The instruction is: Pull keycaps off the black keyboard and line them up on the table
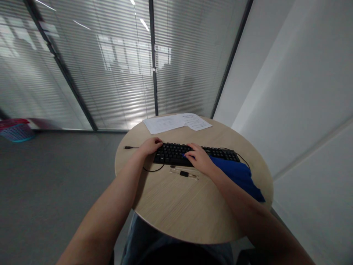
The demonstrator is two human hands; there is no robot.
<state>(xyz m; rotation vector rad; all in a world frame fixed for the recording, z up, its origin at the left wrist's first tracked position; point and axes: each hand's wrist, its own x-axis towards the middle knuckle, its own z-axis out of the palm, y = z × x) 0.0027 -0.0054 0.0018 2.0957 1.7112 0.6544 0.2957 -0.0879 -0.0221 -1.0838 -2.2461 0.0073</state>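
A black keyboard (173, 151) lies across the middle of the round table. My left hand (151, 145) is closed around its upper left end, with the thumb and fingertips at the edge. On the keys near the middle rests my right hand (199, 157), its fingers bent over a bit of blue cloth that shows at the fingertips. The rest of the blue cloth (237, 171) spreads under my right wrist, over the keyboard's lower right part and onto the table. A thin black cable loops by the left end, and a USB plug (128, 147) lies to the left of my left hand.
In front of the keyboard lies a small thin item with a black block (184, 173); its kind is unclear. Printed paper sheets (165, 124) lie at the far edge of the round table (176, 206). A basket (17, 131) stands on the floor at far left.
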